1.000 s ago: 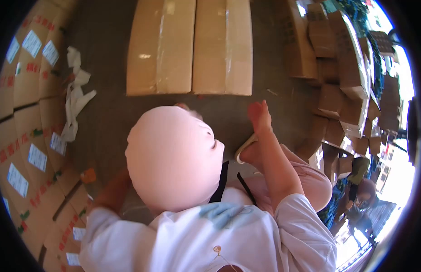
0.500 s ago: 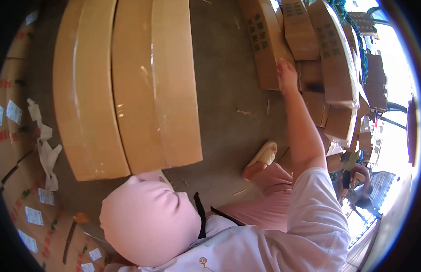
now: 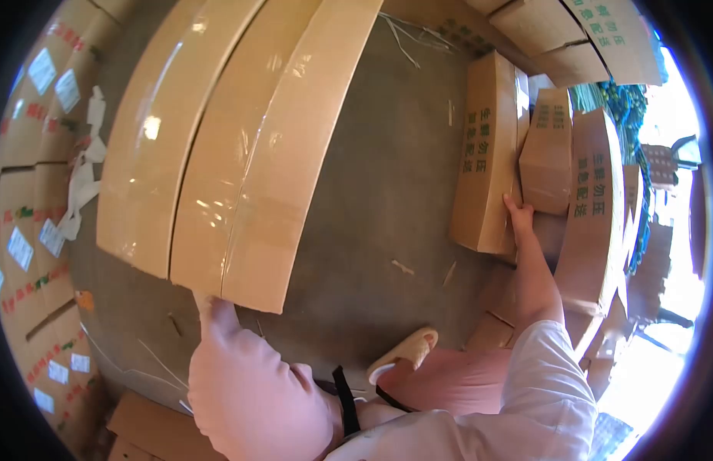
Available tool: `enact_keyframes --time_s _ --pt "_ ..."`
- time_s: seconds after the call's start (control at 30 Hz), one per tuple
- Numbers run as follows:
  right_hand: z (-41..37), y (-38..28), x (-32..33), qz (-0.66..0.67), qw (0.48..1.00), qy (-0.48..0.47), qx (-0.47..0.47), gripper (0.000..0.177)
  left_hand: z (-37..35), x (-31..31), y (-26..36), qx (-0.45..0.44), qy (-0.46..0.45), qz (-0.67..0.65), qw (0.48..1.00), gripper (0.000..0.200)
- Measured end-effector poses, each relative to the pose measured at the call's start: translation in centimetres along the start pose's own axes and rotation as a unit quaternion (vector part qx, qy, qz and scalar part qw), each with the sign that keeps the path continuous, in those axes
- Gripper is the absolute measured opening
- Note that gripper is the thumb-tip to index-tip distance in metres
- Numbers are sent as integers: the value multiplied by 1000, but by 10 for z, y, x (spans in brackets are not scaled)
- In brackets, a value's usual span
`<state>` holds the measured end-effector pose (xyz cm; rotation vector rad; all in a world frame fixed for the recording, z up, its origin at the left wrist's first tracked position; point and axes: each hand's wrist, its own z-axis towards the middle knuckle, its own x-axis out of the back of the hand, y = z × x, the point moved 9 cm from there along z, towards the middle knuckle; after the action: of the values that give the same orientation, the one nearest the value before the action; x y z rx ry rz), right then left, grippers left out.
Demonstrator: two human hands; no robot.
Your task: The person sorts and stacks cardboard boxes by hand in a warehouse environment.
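My right hand (image 3: 519, 217) reaches to the stack on the right. Its fingers are spread and touch the lower right edge of a long carton (image 3: 485, 157) with green printing. A smaller printed carton (image 3: 546, 154) lies just beyond the fingertips. My left hand is not in view. Two long taped cartons, one (image 3: 153, 146) beside the other (image 3: 253, 169), fill the upper left, close to my bent leg (image 3: 257, 392) in pink trousers.
Labelled cartons (image 3: 22, 223) line the left side. A larger printed carton (image 3: 595, 207) stands at the right, near green netting (image 3: 629, 107). Paper scraps (image 3: 84, 184) and straps lie on the floor (image 3: 364, 230). My slippered foot (image 3: 406, 355) is below the middle.
The view has turned and shifted, so the right-hand stack sits lower in it. My right hand has come to the lower right edge of the printed carton, between it and the smaller one.
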<state>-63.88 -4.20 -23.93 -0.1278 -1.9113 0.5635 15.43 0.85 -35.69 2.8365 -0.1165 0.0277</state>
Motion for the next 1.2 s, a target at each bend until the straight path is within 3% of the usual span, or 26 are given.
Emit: enact_keyframes --time_s 0.13,0.27,0.43,0.67,0.77,0.87,0.93,1.03,1.07,1.1,1.2 --pt "-23 -15 -3 -14 1000 5 11 104 -14 -13 -41 -12 20 -22 999 45" --pt "-31 -2 -12 -28 995 82 41 103 -16 -25 -72 -33 30 -31 999 42" --pt "-113 7 -49 -55 995 83 28 97 -29 -20 -99 -72 37 0 997 39" --pt "-290 8 -107 -42 997 44 48 97 -68 40 -46 -199 77 129 968 34" --pt "-352 15 -127 20 997 -47 55 92 -108 108 -8 -291 155 176 927 32" --pt "-377 41 -161 49 987 -133 70 83 -162 132 74 -431 207 175 861 31" --pt "-372 44 -188 200 937 -281 66 73 -193 112 131 -488 180 139 843 29" --pt "-363 32 -181 277 875 -397 3 69 -211 33 187 -420 79 135 894 32" --pt "-362 24 -172 273 869 -413 -15 69 -197 9 197 -429 20 174 886 33" --pt "-359 15 -165 267 864 -425 -29 69 -189 -19 201 -400 21 288 870 35" --pt "-354 0 -154 253 854 -450 -70 69 -137 -91 195 -377 -46 512 770 50"
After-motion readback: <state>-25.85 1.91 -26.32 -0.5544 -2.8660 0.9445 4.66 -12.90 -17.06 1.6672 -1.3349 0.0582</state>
